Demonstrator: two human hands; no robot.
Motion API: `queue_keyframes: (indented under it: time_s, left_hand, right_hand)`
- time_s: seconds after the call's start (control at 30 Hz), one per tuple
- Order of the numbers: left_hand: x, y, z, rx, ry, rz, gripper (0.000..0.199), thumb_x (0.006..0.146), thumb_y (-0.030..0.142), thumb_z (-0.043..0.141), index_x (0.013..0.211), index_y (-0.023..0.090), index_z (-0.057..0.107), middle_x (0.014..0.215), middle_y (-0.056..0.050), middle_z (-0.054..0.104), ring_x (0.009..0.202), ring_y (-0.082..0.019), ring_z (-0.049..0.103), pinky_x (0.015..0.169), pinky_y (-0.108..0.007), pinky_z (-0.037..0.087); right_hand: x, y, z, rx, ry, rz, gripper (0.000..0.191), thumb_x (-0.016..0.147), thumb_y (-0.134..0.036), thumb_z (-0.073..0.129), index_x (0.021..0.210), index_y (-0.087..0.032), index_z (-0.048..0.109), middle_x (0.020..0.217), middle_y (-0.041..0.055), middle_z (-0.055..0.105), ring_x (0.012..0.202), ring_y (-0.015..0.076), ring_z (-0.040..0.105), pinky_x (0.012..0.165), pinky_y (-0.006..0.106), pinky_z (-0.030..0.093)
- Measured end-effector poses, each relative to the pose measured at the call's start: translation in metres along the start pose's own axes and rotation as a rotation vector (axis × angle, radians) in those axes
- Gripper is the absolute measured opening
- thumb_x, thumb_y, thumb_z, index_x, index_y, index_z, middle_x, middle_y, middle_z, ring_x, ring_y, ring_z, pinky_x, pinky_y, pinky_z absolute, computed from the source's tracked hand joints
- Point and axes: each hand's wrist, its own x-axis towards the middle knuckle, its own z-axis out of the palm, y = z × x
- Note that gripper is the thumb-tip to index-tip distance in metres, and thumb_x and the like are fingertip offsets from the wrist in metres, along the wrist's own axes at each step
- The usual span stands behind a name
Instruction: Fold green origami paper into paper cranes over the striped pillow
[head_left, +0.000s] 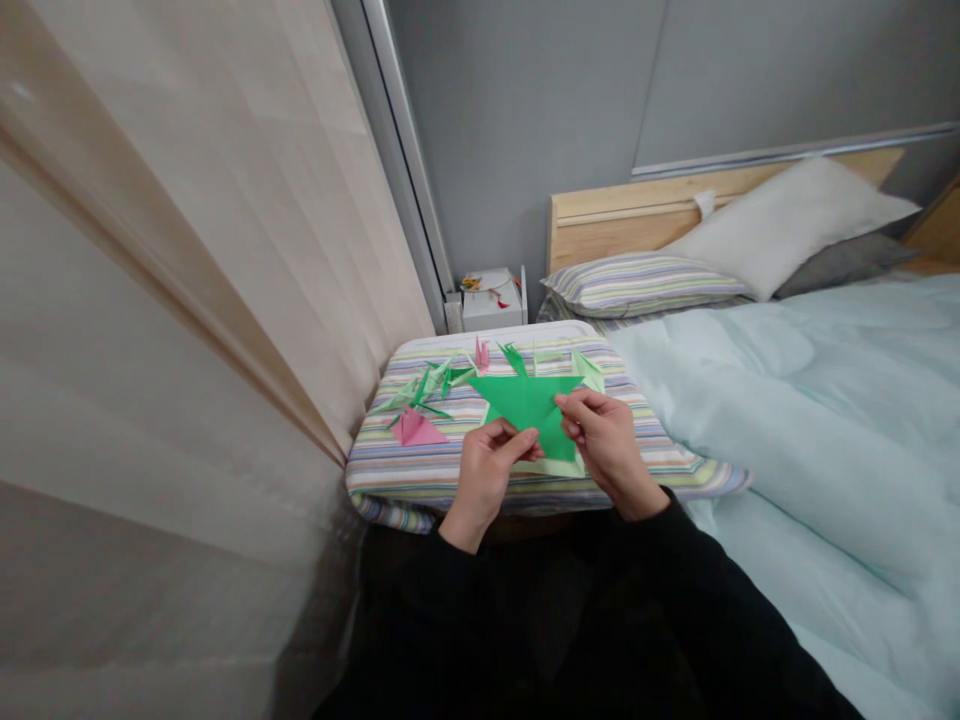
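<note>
A green paper sheet [523, 400], folded to a triangle with its point toward me, is held up over the small table. My left hand [495, 463] pinches it near the lower point. On its right edge, my right hand [600, 437] pinches it between thumb and fingers. Beneath lie more green sheets and a pale green sheet [546, 467]. Pink folded paper [417, 428] rests at the table's left, and a smaller pink piece [481, 355] stands at the back among several green folded shapes [448, 377].
The table has a striped cloth [405, 458]. A beige curtain [225, 250] hangs close on the left. Behind the table stands a white cabinet [493, 312] with small items on top. A bed with a pale blue quilt [810, 400] and pillows adjoins the right side.
</note>
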Motion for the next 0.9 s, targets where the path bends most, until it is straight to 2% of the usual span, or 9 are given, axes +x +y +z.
queue_keyframes:
  time_s: [0.17,0.23,0.33,0.4,0.47,0.67,0.8,0.9]
  left_hand:
    - [-0.001,0.001,-0.016,0.068,-0.041,-0.046,0.032,0.07,0.039,0.086,0.062,0.016,0.065,0.061,-0.004,0.071,0.058,-0.015,0.066,0.065,-0.03,0.056]
    - [0.003,0.003,-0.024,0.122,-0.091,-0.091,0.035,0.067,0.041,0.087,0.062,0.015,0.065,0.061,-0.004,0.071,0.056,-0.015,0.066,0.063,-0.029,0.056]
    - [0.009,0.01,-0.032,0.175,-0.162,-0.132,0.039,0.064,0.046,0.089,0.062,0.015,0.065,0.059,-0.004,0.069,0.054,-0.015,0.065,0.057,-0.027,0.055]
    - [0.013,0.013,-0.033,0.177,-0.179,-0.132,0.041,0.064,0.048,0.089,0.064,0.015,0.065,0.06,-0.004,0.068,0.054,-0.015,0.065,0.055,-0.026,0.055]
    - [0.016,0.015,-0.032,0.171,-0.187,-0.127,0.044,0.066,0.052,0.087,0.066,0.016,0.063,0.062,-0.004,0.068,0.054,-0.015,0.065,0.054,-0.025,0.055]
    - [0.018,0.015,-0.032,0.168,-0.21,-0.134,0.047,0.069,0.057,0.083,0.069,0.017,0.059,0.065,-0.002,0.067,0.055,-0.014,0.065,0.053,-0.024,0.055]
    - [0.019,0.012,-0.033,0.188,-0.225,-0.148,0.045,0.071,0.055,0.081,0.068,0.017,0.058,0.064,-0.001,0.065,0.053,-0.013,0.064,0.049,-0.023,0.053]
    - [0.021,0.01,-0.034,0.201,-0.223,-0.149,0.044,0.073,0.055,0.08,0.068,0.018,0.057,0.064,-0.001,0.064,0.052,-0.013,0.063,0.047,-0.023,0.052]
  right_hand:
    - [0.02,-0.013,-0.028,0.034,0.115,-0.089,0.031,0.071,-0.046,0.081,0.065,-0.021,0.063,0.05,-0.0074,0.041,0.045,0.008,0.032,0.043,0.026,0.023]
    - [0.024,-0.019,-0.038,0.03,0.117,-0.107,0.032,0.076,-0.051,0.077,0.071,-0.021,0.067,0.058,-0.0043,0.049,0.051,0.0095,0.041,0.045,0.025,0.029]
    - [0.023,-0.025,-0.04,-0.166,-0.136,-0.086,0.033,0.085,-0.051,0.072,0.09,-0.019,0.074,0.077,0.0013,0.063,0.067,0.0134,0.056,0.054,0.025,0.043]
    - [0.02,-0.026,-0.036,-0.296,-0.309,-0.087,0.032,0.086,-0.046,0.074,0.103,-0.02,0.072,0.08,0.0007,0.064,0.07,0.014,0.058,0.057,0.025,0.046]
    - [0.016,-0.025,-0.031,-0.329,-0.397,-0.092,0.032,0.085,-0.043,0.076,0.106,-0.02,0.068,0.079,-0.0013,0.062,0.068,0.0132,0.056,0.055,0.025,0.044]
    - [0.013,-0.022,-0.03,-0.262,-0.38,-0.048,0.028,0.085,-0.046,0.075,0.092,-0.022,0.063,0.079,-0.0043,0.059,0.058,0.0093,0.051,0.051,0.023,0.042]
    - [0.009,-0.024,-0.033,-0.358,-0.384,-0.025,0.026,0.09,-0.047,0.068,0.098,-0.022,0.068,0.075,-0.0024,0.06,0.059,0.0116,0.055,0.047,0.023,0.044]
    - [0.007,-0.026,-0.032,-0.363,-0.373,-0.071,0.023,0.089,-0.043,0.069,0.098,-0.022,0.067,0.089,0.0002,0.065,0.059,0.0106,0.057,0.047,0.024,0.048]
